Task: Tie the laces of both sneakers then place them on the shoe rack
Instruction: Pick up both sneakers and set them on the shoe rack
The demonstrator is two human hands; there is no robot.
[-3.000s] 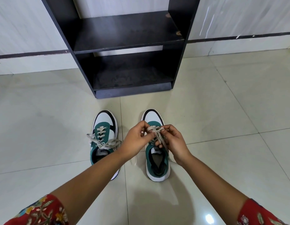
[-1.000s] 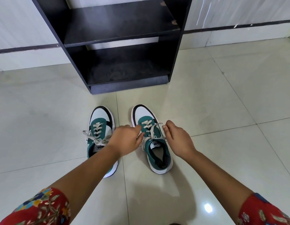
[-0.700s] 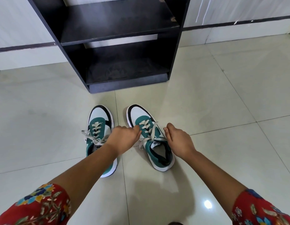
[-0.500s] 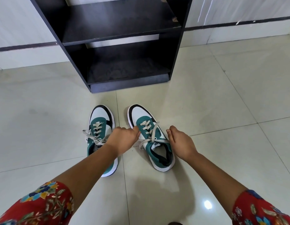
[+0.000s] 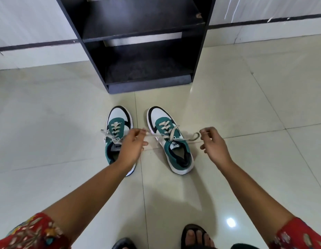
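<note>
- We start with the right sneaker (image 5: 171,141), which stands on the floor tiles (image 5: 246,105) with its toe toward the shoe rack (image 5: 150,83), turned a little to the left.
- Its laces (image 5: 166,136) are stretched sideways, one end running left and a loop (image 5: 194,136) running right, meeting in a knot over the tongue.
- Our left hand (image 5: 132,146) pinches the left end between thumb and fingers, closed on it just above the gap between the two shoes.
- Our right hand (image 5: 212,142) pinches the loop at its far end, thumb and forefinger together on it, the other fingers curled loosely.
- We judge this to be the tightening pull on the second shoe's bow; whether the left side is a loop or a plain end, we cannot tell.
- The left sneaker (image 5: 118,139) sits just beside it, partly under our left wrist, with its laces lying in what looks like a finished bow.
- The rack stands near, beyond the toes, both dark shelves bare as far as we see.
- Our own sandalled feet (image 5: 195,236) show at the bottom edge.
- Next, we think, comes an even outward pull until the knot seats, then letting go without dragging the bow loose.
- After that each shoe wants a grip at the heel or collar and a lift onto a shelf.
</note>
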